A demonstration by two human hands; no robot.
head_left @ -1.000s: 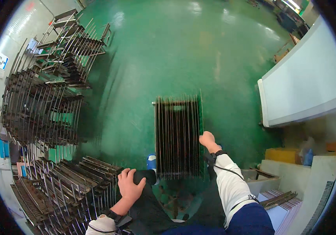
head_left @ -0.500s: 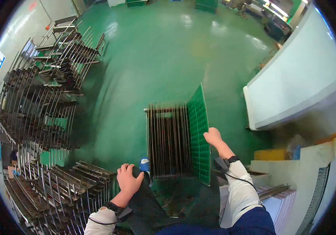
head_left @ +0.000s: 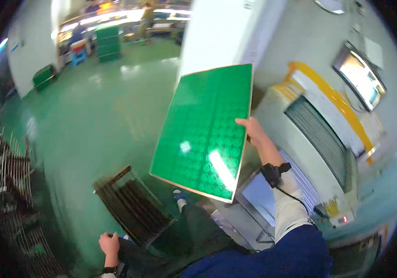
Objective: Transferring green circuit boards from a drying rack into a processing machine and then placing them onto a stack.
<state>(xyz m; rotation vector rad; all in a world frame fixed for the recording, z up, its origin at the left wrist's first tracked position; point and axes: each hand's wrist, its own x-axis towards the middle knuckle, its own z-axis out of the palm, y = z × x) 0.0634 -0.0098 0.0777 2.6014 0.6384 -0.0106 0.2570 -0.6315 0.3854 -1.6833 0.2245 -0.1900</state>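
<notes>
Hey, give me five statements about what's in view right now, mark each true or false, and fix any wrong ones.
1. The right hand grips the green circuit board panel near one edge. True.
2. That panel is slotted into the wire rack. False: it is held in the air, apart from the wire rack.
3. The wire rack stands on the green floor. True.
4. The left hand is holding a second panel. False: it holds no panel and is at the left knee.
5. A screen is on the wall at the upper right. True.
</notes>
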